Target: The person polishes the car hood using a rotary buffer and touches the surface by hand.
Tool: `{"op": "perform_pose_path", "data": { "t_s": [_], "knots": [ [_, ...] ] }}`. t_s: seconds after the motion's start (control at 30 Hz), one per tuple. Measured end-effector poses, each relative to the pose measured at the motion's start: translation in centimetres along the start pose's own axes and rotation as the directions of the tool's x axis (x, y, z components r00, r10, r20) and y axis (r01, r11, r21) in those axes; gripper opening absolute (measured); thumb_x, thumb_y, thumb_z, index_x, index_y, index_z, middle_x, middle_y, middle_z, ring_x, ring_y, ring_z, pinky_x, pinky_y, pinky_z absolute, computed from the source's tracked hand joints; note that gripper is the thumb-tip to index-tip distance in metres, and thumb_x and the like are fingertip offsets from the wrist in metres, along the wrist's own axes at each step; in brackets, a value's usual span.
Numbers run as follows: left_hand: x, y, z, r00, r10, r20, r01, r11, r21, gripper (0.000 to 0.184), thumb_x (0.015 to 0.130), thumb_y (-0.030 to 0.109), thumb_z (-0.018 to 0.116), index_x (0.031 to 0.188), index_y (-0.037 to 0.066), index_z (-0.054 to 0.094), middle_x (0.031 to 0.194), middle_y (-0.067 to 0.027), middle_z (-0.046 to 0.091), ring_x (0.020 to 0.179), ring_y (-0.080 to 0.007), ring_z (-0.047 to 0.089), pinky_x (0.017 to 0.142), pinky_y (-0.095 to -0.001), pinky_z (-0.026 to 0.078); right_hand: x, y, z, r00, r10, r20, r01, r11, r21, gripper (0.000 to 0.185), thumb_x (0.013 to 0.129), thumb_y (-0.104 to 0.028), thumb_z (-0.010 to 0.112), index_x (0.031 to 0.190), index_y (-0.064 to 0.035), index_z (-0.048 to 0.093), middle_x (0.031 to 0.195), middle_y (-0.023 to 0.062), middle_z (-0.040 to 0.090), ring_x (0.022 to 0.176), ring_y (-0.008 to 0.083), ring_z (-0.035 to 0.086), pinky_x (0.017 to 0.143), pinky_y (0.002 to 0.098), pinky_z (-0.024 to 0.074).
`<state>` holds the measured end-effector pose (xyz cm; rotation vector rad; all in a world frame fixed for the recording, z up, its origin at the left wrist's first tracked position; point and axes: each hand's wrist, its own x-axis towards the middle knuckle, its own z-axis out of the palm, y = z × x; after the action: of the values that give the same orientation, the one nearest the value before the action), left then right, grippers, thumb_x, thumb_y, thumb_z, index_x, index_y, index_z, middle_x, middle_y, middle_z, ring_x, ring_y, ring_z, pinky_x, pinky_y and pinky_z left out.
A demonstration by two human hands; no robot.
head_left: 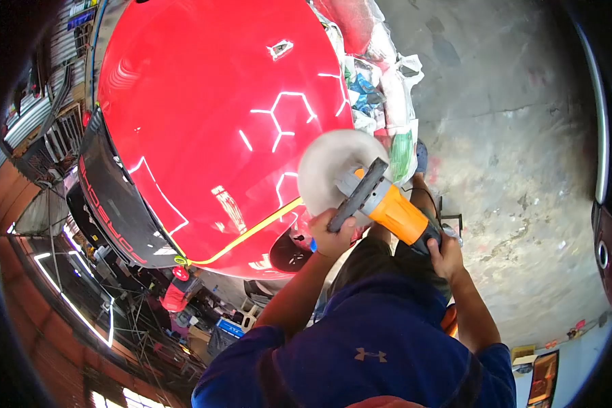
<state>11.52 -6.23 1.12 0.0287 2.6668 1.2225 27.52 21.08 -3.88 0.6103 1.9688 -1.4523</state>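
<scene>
An orange and black polisher point(400, 215) is held in front of the body, its round pale pad point(323, 163) blurred and over the edge of a glossy red car panel point(204, 81). My left hand point(332, 233) is wrapped round the black front handle. At the rear black end of the tool, my right hand point(446, 256) grips the body. Yellow tape point(251, 233) runs along the panel's lower edge, up to the pad. Whether the pad touches the panel cannot be made out.
Plastic sheeting and bags point(394, 88) lie along the panel's right side. A dark windshield banner point(109, 204) borders its left. Grey concrete floor point(503, 170) spreads to the right, with another vehicle point(608, 245) at the far edge. Shelving and clutter stand at the lower left.
</scene>
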Motion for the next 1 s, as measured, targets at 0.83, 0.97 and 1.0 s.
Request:
{"op": "perform_pose_path", "data": {
  "t_s": [0.83, 0.97, 1.0],
  "knots": [
    [17.3, 5.2, 2.8, 0.997, -0.076, -0.018, 0.075, 0.995, -0.062, 0.048, 0.084, 0.034, 0.086, 0.062, 0.002, 0.057, 0.054, 0.0022, 0.046, 0.053, -0.0063, 0.042, 0.046, -0.0302, 0.036, 10.4, -7.3, -5.8, 0.994, 0.003, -0.110, 0.008, 0.995, 0.103, 0.078, 0.106, -0.062, 0.031, 0.082, 0.0054, 0.060, 0.060, 0.0123, 0.056, 0.060, 0.0225, 0.058, 0.058, 0.0395, 0.0456],
    [14.6, 5.3, 2.2, 0.998, -0.056, 0.018, 0.057, 0.997, -0.059, 0.051, 0.089, 0.038, 0.081, 0.065, 0.002, 0.055, 0.058, 0.0045, 0.044, 0.058, -0.0055, 0.039, 0.048, -0.0288, 0.032, 8.4, -5.8, -4.9, 0.996, 0.088, -0.017, -0.086, 0.991, 0.100, 0.076, 0.105, -0.061, 0.034, 0.087, 0.0075, 0.062, 0.069, 0.0257, 0.061, 0.071, 0.0423, 0.065, 0.068, 0.0483, 0.0488],
    [14.3, 4.7, 2.0, 1.000, -0.024, 0.016, 0.024, 0.999, -0.023, 0.051, 0.088, 0.039, 0.081, 0.065, 0.003, 0.055, 0.058, 0.0042, 0.044, 0.058, -0.0055, 0.039, 0.048, -0.0286, 0.032, 8.1, -5.3, -4.3, 0.997, 0.072, -0.023, -0.069, 0.992, 0.102, 0.075, 0.105, -0.061, 0.035, 0.088, 0.0076, 0.062, 0.071, 0.0270, 0.061, 0.073, 0.0451, 0.065, 0.070, 0.0493, 0.0488]
  ]
}}
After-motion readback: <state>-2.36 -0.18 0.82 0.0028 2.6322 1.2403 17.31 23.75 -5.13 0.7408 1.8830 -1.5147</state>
